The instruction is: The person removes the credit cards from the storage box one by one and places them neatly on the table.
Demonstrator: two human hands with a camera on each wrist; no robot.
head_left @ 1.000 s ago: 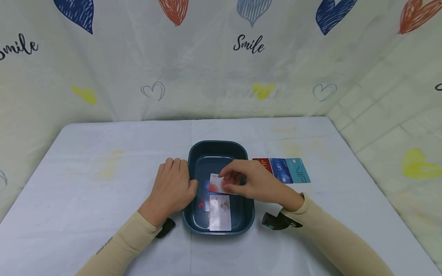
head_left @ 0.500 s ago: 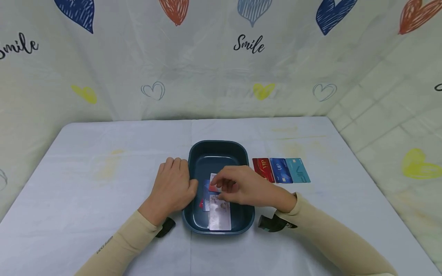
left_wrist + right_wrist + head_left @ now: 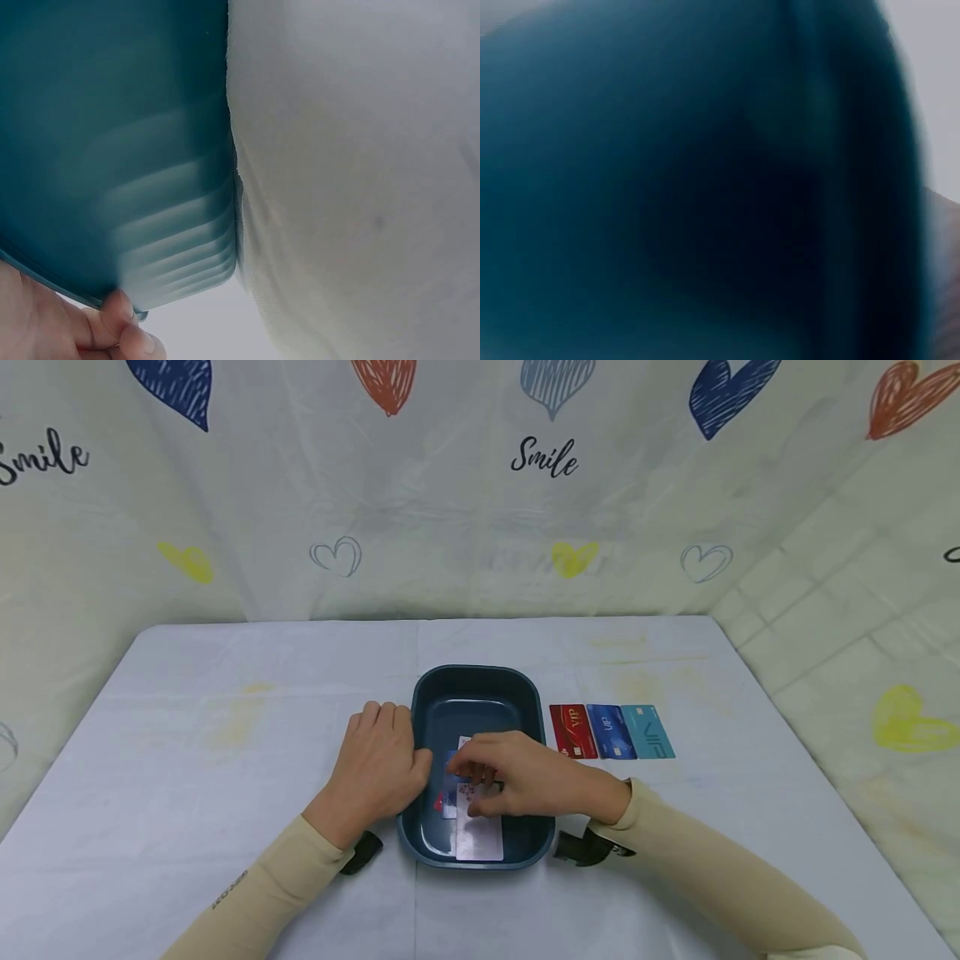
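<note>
Left hand (image 3: 378,768) holds tray (image 3: 480,714) rim, nine o'clock. Right hand (image 3: 525,774): grip narrow, gap showing, over white card (image 3: 480,841), six o'clock in tray; contact unclear. Three cards (image 3: 613,732) on counter (image 3: 187,793), tray's three o'clock.

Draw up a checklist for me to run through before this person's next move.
1. Left hand gripping the rim of the tray: ok.
2. Right hand positioned over the cards inside the tray: ok.
3. Right hand holding a card: cannot tell; its fingers hide the contact.
4. Cards in the tray lying separately: not ok; the pale card overlaps the blue card.
5. Row of three cards lying on the table beside the tray: ok.
6. Right wrist view usable for checking: not ok; blurred, no card visible.
</note>
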